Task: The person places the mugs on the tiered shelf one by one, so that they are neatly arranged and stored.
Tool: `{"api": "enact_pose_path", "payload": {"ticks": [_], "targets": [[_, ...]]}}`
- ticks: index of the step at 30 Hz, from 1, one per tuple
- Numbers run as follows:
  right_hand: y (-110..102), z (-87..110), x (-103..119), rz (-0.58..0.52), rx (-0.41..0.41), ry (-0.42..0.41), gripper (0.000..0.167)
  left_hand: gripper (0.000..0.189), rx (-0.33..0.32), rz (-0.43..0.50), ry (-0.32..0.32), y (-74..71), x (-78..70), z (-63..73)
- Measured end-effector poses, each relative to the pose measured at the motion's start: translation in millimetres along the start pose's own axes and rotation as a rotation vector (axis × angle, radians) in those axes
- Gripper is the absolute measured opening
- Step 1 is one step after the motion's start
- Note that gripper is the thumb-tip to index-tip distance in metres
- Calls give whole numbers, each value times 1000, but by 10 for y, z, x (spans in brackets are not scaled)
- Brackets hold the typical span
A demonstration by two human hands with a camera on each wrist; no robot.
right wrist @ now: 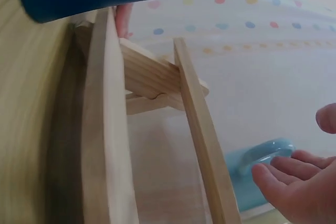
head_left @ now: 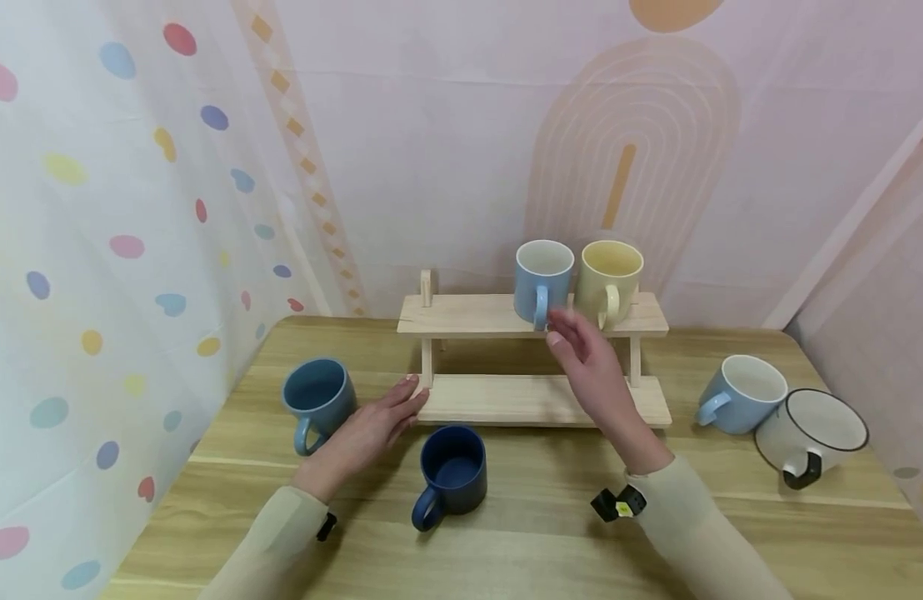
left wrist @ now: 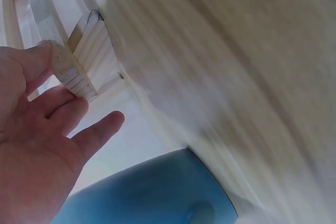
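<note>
On the upper board of a two-tier wooden rack (head_left: pixel 461 315) stand a light blue mug (head_left: pixel 527 283) and a pale yellow mug (head_left: pixel 595 287). My left hand (head_left: pixel 367 429) holds the left end of the lower board, thumb on one face and fingers on the other in the left wrist view. My right hand (head_left: pixel 595 367) is just in front of the light blue mug, fingertips near its handle (right wrist: pixel 270 150), fingers loosely extended and holding nothing. A navy mug (head_left: pixel 465 492) stands in front of the rack. Left of my left hand is a teal-blue mug (head_left: pixel 334 412).
At the right of the wooden table (head_left: pixel 536 558), another light blue mug (head_left: pixel 742 408) stands beside a white mug (head_left: pixel 787 437) with a black rim and handle. Patterned cloth (head_left: pixel 431 150) hangs behind the table and along its sides.
</note>
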State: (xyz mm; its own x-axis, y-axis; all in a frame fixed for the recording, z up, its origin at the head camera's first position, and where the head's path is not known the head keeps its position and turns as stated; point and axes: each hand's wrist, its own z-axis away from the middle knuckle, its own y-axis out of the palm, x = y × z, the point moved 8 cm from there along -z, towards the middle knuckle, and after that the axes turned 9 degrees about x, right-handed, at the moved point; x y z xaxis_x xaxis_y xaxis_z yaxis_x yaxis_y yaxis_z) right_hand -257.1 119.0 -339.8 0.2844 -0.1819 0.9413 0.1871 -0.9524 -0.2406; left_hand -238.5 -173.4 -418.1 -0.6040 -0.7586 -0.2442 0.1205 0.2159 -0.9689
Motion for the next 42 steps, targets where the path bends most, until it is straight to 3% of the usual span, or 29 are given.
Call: {"api": "enact_pose_path", "payload": {"ticks": [8, 15, 22, 27, 36, 39, 42], "targets": [[5, 267, -57, 174, 122, -24, 47, 48, 22, -16, -17, 11, 11, 23], [-61, 452, -226, 438, 209, -44, 47, 51, 38, -34, -34, 6, 34, 81], [-229, 533, -457, 681, 295, -59, 52, 53, 24, -32, -27, 18, 29, 120], [-302, 557, -598, 748, 365, -50, 56, 48, -9, -2, -38, -31, 9, 129], [-392, 616, -757, 780, 430, -37, 58, 39, -112, 205, -76, -190, -63, 226], [-420, 632, -779, 780, 437, -34, 58, 36, -102, 341, -70, -207, -88, 279], [-437, 640, -792, 775, 443, -38, 57, 35, -50, 492, -67, -189, -106, 340]]}}
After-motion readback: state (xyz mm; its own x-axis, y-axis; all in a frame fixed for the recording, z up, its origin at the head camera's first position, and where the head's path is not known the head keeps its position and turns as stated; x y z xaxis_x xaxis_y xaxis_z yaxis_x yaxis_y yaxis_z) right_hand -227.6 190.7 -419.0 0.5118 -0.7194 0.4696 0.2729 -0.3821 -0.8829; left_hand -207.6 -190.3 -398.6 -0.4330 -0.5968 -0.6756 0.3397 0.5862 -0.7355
